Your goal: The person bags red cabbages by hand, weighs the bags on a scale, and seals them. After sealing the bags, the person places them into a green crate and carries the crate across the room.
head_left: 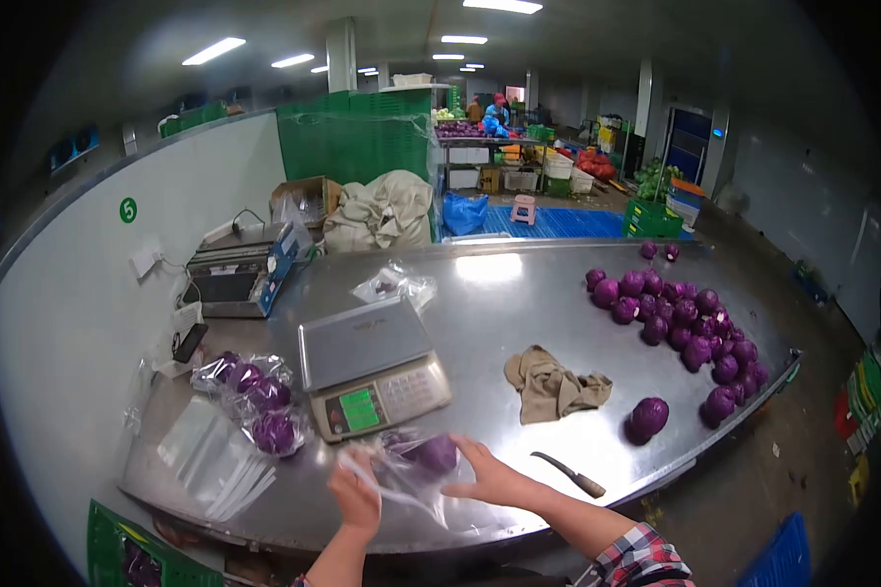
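A purple cabbage sits inside a clear plastic bag above the front of the steel table. My left hand is closed on the bag's open edge, left of the cabbage. On the other side, my right hand lies against the cabbage and bag, thumb and fingers apart. Just behind both hands stands a weighing scale with a lit green display and a bare pan. A knife with a curved blade lies right of my right hand. Behind it is a crumpled brown cloth.
Bagged cabbages and a stack of flat plastic bags lie at the left. Loose cabbages cover the right side, with a single cabbage nearer. A second machine stands by the white wall.
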Tool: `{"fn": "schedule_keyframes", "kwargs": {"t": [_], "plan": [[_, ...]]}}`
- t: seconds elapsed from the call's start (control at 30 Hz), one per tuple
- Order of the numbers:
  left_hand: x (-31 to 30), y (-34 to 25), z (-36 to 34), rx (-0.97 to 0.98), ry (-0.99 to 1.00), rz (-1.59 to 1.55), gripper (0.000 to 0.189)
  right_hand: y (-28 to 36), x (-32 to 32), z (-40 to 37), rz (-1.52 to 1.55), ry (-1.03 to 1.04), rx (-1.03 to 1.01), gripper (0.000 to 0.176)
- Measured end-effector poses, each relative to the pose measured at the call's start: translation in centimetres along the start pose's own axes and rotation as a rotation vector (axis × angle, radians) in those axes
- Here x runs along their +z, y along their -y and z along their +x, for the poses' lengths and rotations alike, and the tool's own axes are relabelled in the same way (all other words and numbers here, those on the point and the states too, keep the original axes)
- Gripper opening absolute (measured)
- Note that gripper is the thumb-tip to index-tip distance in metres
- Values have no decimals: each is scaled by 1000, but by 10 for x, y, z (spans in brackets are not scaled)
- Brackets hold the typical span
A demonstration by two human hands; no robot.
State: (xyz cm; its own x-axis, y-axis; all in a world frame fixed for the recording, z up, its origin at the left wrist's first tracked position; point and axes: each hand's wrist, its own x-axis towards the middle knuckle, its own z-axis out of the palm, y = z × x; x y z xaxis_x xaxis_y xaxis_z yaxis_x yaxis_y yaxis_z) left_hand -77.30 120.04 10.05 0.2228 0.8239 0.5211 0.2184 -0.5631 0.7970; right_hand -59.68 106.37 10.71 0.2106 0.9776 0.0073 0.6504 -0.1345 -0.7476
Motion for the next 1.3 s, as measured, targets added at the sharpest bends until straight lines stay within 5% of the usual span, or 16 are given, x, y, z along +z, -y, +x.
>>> {"fn": "schedule_keyframes", "kwargs": {"t": [0.03, 0.13, 0.27, 0.3, 0.33, 0.4, 0.6, 0.8, 0.9, 1.0, 1.1, 1.2, 1.3], "plan": [[-3, 16, -24, -111, 65, -401, 16, 3, 12, -17, -105, -39, 66, 86], [-42, 36, -99, -287, 230, -444, 15, -25, 63, -68, 175, -58, 263, 83], [-108, 76, -169, -252, 420, -225, 18, -40, 121, -127, 485, -73, 554, 37], [-118, 76, -176, -372, 412, -299, 20, -24, 128, -138, 610, -158, 585, 25], [-123, 70, -187, -801, 215, -603, 24, -21, 137, -146, 687, -173, 605, 25], [-135, 64, -189, -1258, 31, -1003, 28, -17, 150, -165, 834, -218, 643, 24], [-129, 91, -209, -1285, 586, -732, 25, -10, 152, -191, 1069, -303, 610, 19], [-141, 72, -233, -1446, 342, -885, 26, -23, 157, -217, 892, -258, 670, 24], [-146, 73, -242, -1397, 397, -743, 28, -22, 153, -224, 280, -273, 658, 31], [-153, 71, -250, -1359, 432, -661, 29, -14, 149, -232, 428, -173, 868, 35], [-159, 61, -244, -1315, 449, -706, 31, 1, 135, -245, 253, -210, 719, 31], [-166, 56, -249, -1289, 482, -746, 35, 43, 134, -212, 65, -230, 146, 22], [-172, 50, -250, -1315, 469, -700, 34, 69, 167, -163, -40, -18, -229, 15]]}}
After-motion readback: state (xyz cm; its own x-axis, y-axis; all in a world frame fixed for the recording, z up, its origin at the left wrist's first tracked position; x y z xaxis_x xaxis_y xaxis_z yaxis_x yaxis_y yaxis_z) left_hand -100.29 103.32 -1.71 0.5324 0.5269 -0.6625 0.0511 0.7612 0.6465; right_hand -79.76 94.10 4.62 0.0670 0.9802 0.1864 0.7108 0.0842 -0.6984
